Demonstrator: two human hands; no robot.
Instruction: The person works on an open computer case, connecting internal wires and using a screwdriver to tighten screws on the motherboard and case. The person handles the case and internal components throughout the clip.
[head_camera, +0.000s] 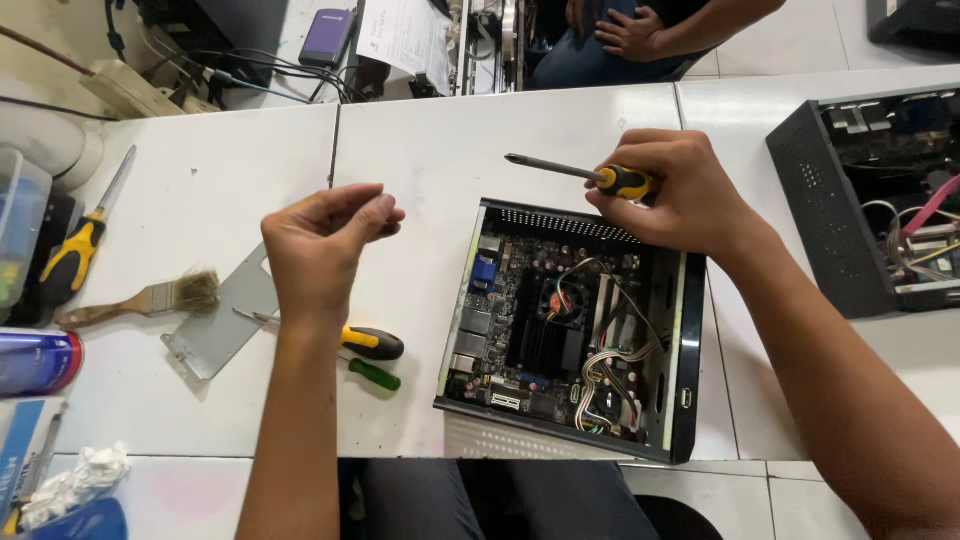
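2 hands up: right hand (680, 195) clamped on yellow-black-handled screwdriver (580, 175) at 12 o'clock over open black metal mini-PC case (570, 330); left hand (325, 245) at 9 o'clock, fingertips pinched together, contents unclear.

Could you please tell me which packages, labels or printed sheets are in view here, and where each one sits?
Printed paper sheet: top centre, white with dark print.
Purple box: top, left of the sheet, small, rounded.
Spray can: left edge, lying down, blue, white and red label.
Blue-and-white package: bottom left corner, flat.
No screens.
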